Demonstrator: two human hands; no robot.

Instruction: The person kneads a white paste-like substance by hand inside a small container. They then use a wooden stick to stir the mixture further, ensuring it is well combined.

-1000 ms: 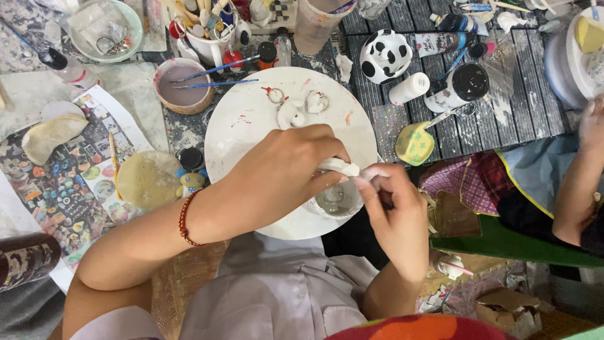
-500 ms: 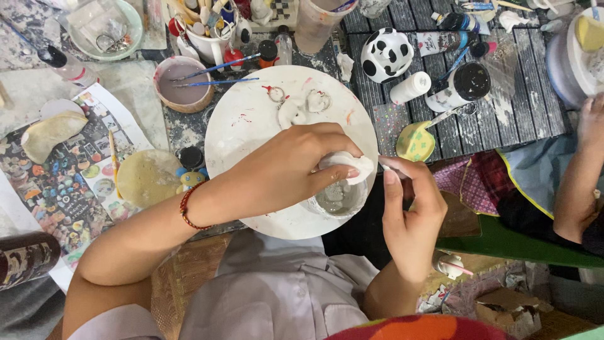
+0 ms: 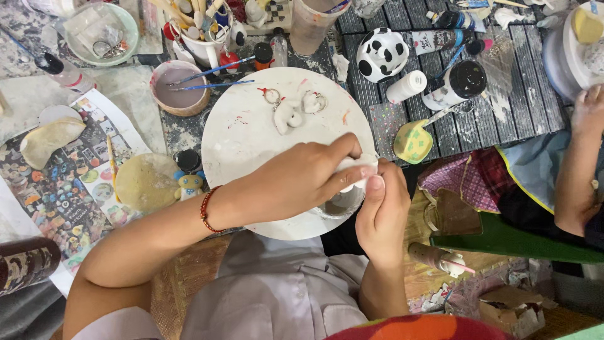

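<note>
My left hand reaches across a round white work board and pinches a small lump of white clay between thumb and fingers. My right hand meets it from below, its fingertips pressed on the same lump. Both hands hover over the board's near right edge, above a small clear cup that is mostly hidden. Small white clay figures with key rings lie near the board's far side. A red bead bracelet sits on my left wrist.
A bowl of murky water with blue brushes and a cup of tools stand behind the board. A cow-patterned pot, paint bottles and a yellow piece lie at the right. Another person's arm works at far right.
My right hand has moved up to the lump and now presses on it with its fingertips; the left hand has stayed over the board's near right edge, still holding the clay.
</note>
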